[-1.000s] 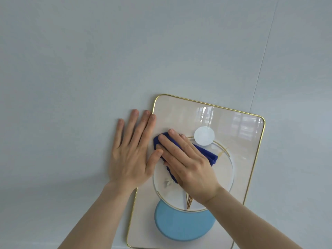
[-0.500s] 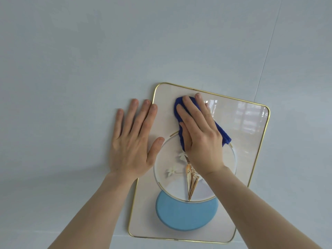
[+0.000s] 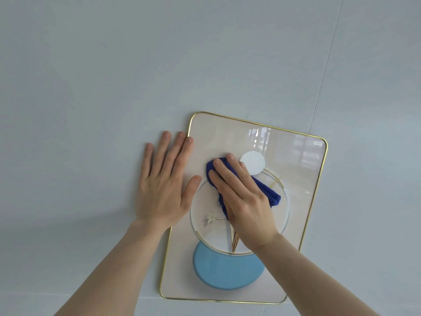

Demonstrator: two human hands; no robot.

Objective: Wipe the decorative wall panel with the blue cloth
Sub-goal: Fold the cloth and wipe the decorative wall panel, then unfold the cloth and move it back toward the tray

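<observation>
The decorative wall panel point(image 3: 293, 179) is a glossy cream rectangle with a thin gold rim, a white disc, a large gold ring and a light blue disc low down. My right hand point(image 3: 243, 199) lies flat on the blue cloth point(image 3: 272, 195), pressing it against the panel's upper middle, just left of the white disc. The cloth is folded, and its ends show beyond my fingertips and to the right of my knuckles. My left hand point(image 3: 164, 183) is spread flat across the wall and the panel's left rim, thumb on the panel.
A pale grey wall point(image 3: 114, 76) surrounds the panel, with a thin vertical seam point(image 3: 323, 76) running up from the panel's top right. Window reflections shine on the panel's upper right.
My right hand slid the cloth up to the panel's top edge half a second ago, then back down and left to the middle. My left hand has stayed put.
</observation>
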